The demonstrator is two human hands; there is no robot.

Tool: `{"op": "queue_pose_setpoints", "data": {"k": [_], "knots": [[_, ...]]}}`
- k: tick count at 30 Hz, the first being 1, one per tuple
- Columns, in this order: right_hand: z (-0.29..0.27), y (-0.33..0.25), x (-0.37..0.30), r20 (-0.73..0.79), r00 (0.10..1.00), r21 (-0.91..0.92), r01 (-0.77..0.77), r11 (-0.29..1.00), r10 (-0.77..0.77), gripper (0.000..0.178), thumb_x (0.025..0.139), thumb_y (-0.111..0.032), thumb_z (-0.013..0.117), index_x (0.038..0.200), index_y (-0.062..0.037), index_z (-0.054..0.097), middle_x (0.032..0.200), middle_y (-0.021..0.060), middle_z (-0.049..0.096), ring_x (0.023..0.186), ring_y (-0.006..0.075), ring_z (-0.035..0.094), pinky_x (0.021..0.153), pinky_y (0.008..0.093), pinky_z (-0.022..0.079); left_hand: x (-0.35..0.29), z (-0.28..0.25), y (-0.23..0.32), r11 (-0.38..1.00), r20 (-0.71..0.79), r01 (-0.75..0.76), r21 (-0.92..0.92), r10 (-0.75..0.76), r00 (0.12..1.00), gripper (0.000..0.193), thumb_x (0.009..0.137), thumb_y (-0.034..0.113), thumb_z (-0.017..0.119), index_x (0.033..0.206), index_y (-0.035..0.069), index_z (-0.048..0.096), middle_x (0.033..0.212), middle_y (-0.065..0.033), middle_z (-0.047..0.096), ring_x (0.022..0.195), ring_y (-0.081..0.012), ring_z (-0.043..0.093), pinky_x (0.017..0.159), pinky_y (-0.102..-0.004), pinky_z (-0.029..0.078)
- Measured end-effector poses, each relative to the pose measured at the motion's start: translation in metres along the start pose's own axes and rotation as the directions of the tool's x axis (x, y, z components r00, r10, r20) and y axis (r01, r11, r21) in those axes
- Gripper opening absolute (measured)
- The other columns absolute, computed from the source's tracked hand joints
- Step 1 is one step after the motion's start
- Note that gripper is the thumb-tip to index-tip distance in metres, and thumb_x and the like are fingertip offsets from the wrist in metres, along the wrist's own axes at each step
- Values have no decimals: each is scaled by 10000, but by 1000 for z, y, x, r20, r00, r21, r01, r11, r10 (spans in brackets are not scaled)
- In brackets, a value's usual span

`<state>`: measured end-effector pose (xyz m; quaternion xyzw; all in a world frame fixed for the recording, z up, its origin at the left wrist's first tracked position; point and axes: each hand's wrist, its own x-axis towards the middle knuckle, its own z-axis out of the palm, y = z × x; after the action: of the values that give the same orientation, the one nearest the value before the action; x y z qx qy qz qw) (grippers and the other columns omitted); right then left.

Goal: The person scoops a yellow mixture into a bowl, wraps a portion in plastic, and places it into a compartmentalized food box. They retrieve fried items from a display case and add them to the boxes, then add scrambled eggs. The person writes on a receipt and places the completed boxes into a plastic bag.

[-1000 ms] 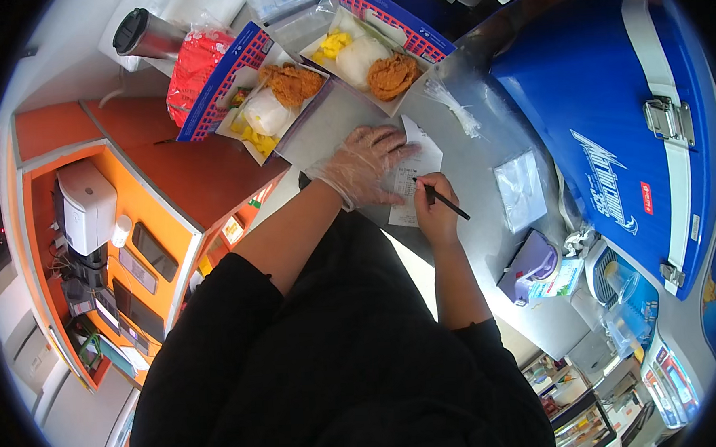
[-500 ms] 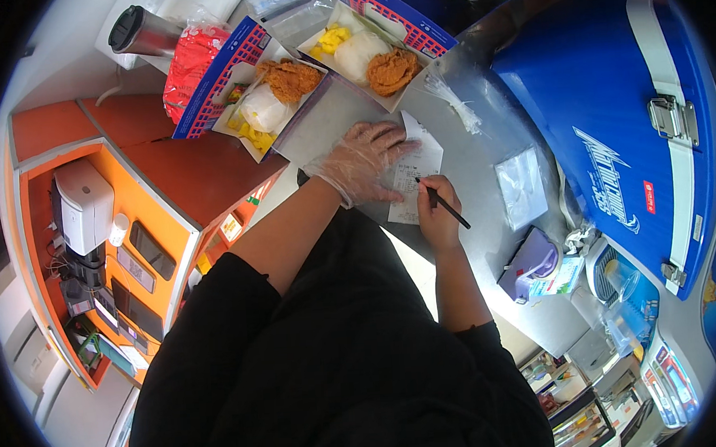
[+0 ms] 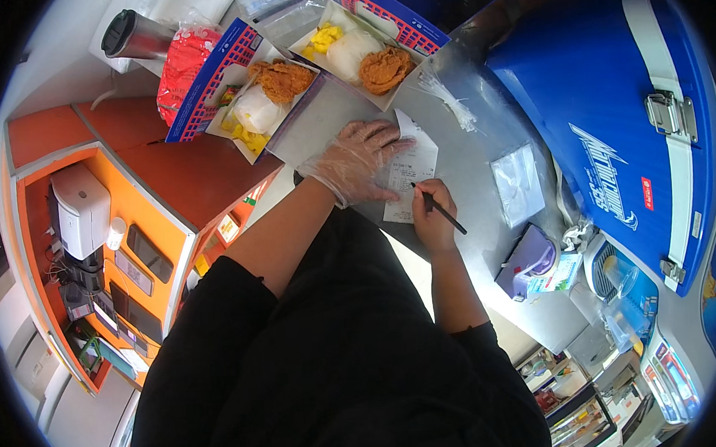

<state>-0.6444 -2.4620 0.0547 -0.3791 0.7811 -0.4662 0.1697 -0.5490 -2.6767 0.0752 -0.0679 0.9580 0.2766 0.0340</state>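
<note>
A paper receipt lies on the metal counter in front of me. My left hand, in a clear plastic glove, rests flat on its left side with the fingers stretched out. My bare right hand is closed round a black pen, whose tip meets the printed part of the receipt. Beyond my left hand stand two open meal boxes, the left box and the right box. Each holds fried chicken, a white wrapped mound and something yellow.
A big blue latched box fills the right side. White plastic ties and clear plastic bags lie on the metal counter. A steel tumbler and a red package stand far left, above an orange cabinet.
The pen tip and my right hand have shifted slightly left and down over the receipt. My left hand stays on the paper. The whole view has moved a little.
</note>
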Motion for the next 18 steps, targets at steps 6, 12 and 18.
{"op": "queue_pose_setpoints", "data": {"k": [6, 12, 18], "knots": [[1, 0, 3, 21, 998, -39, 52, 998, -51, 120, 934, -9, 646, 1042, -24, 597, 960, 145, 656, 833, 270, 665, 726, 350, 532, 1, -3, 1, 1000, 18, 9, 11, -9, 1000, 997, 690, 657, 790, 1524, 234, 445, 1498, -79, 477, 1444, -272, 367, 1192, -461, 233], [0, -6, 4, 42, 999, -29, -7, 1000, 8, 110, 929, -8, 652, 1030, -25, 611, 959, 148, 666, 832, 276, 672, 729, 353, 536, 1, -8, 4, 999, 104, 50, 5, -50, 993, 997, 723, 645, 776, 1553, 238, 403, 1570, -58, 423, 1485, -243, 307, 1222, -432, 188], [2, -7, 7, 49, 998, -26, 50, 998, -48, 160, 885, 5, 689, 1014, -52, 614, 923, 128, 671, 747, 305, 683, 651, 377, 544, 0, -8, 4, 999, 74, 41, 11, -42, 996, 985, 719, 636, 777, 1542, 229, 420, 1560, -54, 433, 1475, -238, 320, 1216, -428, 196]]}}
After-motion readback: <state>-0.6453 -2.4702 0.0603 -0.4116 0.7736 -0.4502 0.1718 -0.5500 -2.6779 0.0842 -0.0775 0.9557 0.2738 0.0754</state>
